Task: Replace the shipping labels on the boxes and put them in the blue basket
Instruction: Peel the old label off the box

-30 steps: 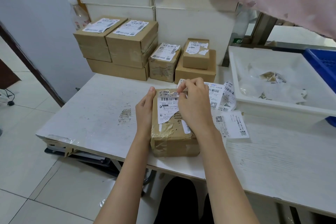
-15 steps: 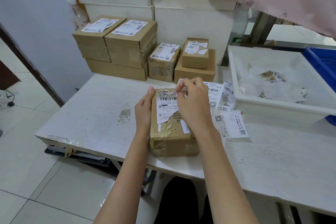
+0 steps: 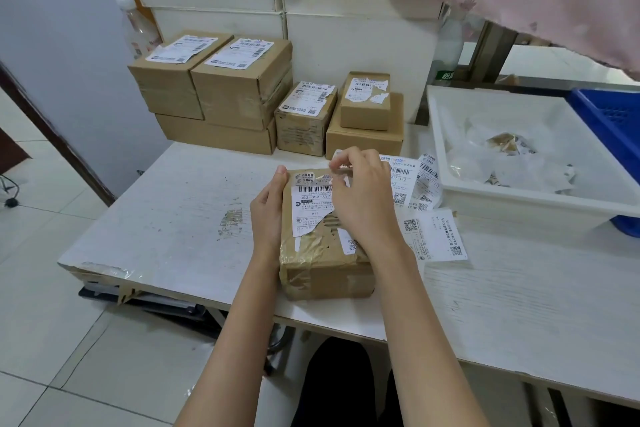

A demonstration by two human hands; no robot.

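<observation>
- Taped cardboard box point(image 3: 322, 253) sits on the white table point(image 3: 173, 218), near the front edge, between both hands.
- Left hand point(image 3: 268, 210) rests flat against the box's left side, fingers straight and pressed together, thumb up at the top corner.
- Right hand point(image 3: 360, 198) lies over the box top, thumb and forefinger pinching a torn strip of the old label point(image 3: 311, 204) at the far edge; other fingers curled.
- Old label partly ripped, bare cardboard showing below the tear.
- Loose label sheets point(image 3: 436, 236) lie on the table just right of the box, some under the right wrist.
- White tray point(image 3: 519, 208) at right holds crumpled paper scraps.
- Blue basket point(image 3: 620, 121) sits behind and partly under the tray, at the right edge, mostly cut off.
- More boxes point(image 3: 242, 87) stacked at the table's back against the wall, most labelled.
- Plastic bottle point(image 3: 135, 28) behind the left stack.
</observation>
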